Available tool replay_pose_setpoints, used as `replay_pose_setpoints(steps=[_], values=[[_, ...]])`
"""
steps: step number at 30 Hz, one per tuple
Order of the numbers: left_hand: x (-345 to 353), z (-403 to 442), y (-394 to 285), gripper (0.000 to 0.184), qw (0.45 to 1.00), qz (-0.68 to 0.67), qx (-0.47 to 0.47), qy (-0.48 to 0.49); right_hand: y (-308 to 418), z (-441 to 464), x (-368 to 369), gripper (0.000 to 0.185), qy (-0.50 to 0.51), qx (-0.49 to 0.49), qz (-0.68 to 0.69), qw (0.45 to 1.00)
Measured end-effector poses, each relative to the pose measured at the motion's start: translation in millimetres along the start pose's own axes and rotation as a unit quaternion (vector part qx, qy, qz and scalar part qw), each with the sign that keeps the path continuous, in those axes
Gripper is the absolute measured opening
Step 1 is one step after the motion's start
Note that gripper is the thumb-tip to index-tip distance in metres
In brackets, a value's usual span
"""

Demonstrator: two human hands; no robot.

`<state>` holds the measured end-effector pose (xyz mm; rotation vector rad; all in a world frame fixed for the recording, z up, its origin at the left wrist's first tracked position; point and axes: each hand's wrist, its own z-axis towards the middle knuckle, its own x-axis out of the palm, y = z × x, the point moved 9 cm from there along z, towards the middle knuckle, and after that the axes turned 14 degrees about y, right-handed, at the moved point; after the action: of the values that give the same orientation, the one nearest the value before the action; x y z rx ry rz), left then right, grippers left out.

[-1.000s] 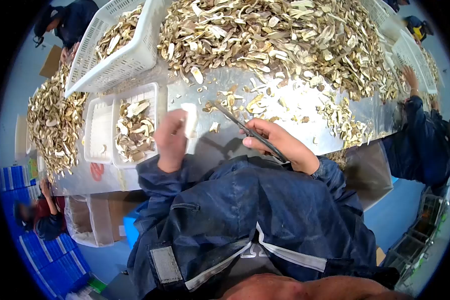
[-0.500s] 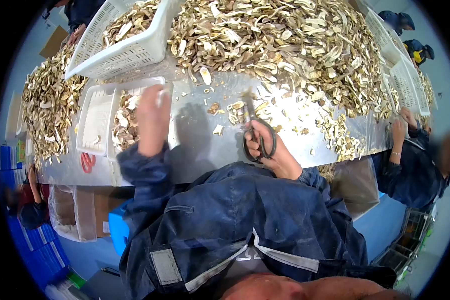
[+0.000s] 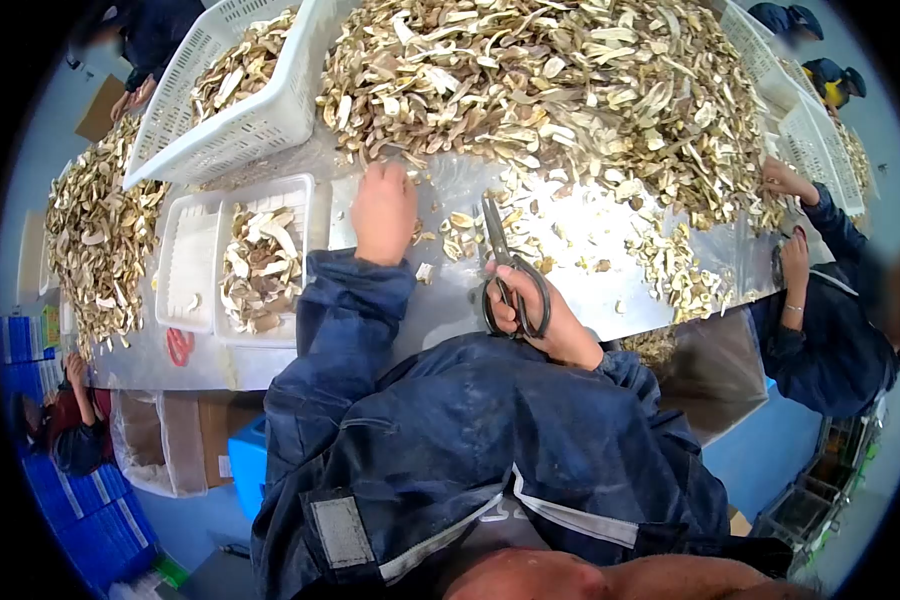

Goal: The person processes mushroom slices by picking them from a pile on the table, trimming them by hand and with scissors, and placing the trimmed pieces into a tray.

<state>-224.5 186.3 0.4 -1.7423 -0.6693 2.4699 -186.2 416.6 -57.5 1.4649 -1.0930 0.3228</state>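
Seen from the head camera, a worker's left hand (image 3: 385, 215) meets the near edge of a broad heap of brown-and-cream sliced mushroom-like pieces (image 3: 550, 80) on a silver metal worktop (image 3: 440, 305); its fingertips are hidden, so whether they pinch a slice cannot be told. The right hand (image 3: 545, 315) curls around the handles of dark metal scissors (image 3: 499, 245), blades pointing toward the heap. Good handling here would seem to mean lifting single slices by the edge and keeping the left fingers wide of the blade tips. To the left stands a white plastic two-compartment tray (image 3: 185, 265), slices mostly in its right side, a red loop (image 3: 180, 346) just below it. A white slotted plastic crate (image 3: 225, 145) stands behind. Small pale scraps (image 3: 460, 235) litter the ground between hands and heap, perhaps the main clutter. At far right, a co-worker's hand (image 3: 788, 180) touches the heap's edge.
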Motion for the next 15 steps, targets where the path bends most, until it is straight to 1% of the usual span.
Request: replay_pose_setpoints(steps=[1, 2, 3, 4, 5, 6, 9, 10, 13, 14, 15], values=[[-5, -7, -7, 0.014, 0.999, 0.005, 0.030, -0.011, 0, 1, -1, 0.029, 0.000, -0.002, 0.007, 1.000], [-11, -13, -11, 0.008, 0.999, 0.005, 0.047, -0.010, 0, 1, 0, 0.029, -0.002, -0.005, 0.013, 1.000], [-8, -16, 7, 0.009, 0.996, -0.086, -0.008, 0.005, 1, 1, -1, 0.029, -0.005, -0.010, 0.018, 1.000], [-3, -21, 29, 0.010, 0.982, -0.176, -0.063, 0.020, -1, 1, -3, 0.029, 0.007, -0.007, 0.035, 0.999], [3, -27, 50, 0.011, 0.957, -0.264, -0.118, 0.035, 0, 0, -3, 0.028, 0.013, -0.006, 0.040, 0.999], [12, -30, 69, 0.012, 0.844, -0.518, -0.140, 0.008, 2, 1, -1, 0.028, 0.021, -0.005, 0.044, 0.999], [-4, -30, 91, 0.023, 0.715, -0.653, -0.240, -0.064, 0, 2, -1, 0.027, 0.018, -0.003, 0.044, 0.999], [-3, -25, 96, 0.027, 0.686, -0.688, -0.225, -0.075, 0, 2, 0, 0.027, 0.014, -0.005, 0.041, 0.999], [17, 6, 127, 0.023, 0.825, -0.516, -0.232, 0.007, 2, 1, 3, 0.027, 0.011, -0.012, 0.034, 0.999], [19, 22, 139, 0.025, 0.928, -0.320, -0.189, -0.008, 3, 0, 5, 0.027, 0.011, -0.015, 0.031, 0.999], [16, 26, 131, 0.026, 0.950, -0.240, -0.198, 0.017, 3, 0, 3, 0.027, 0.009, -0.016, 0.026, 0.999]])
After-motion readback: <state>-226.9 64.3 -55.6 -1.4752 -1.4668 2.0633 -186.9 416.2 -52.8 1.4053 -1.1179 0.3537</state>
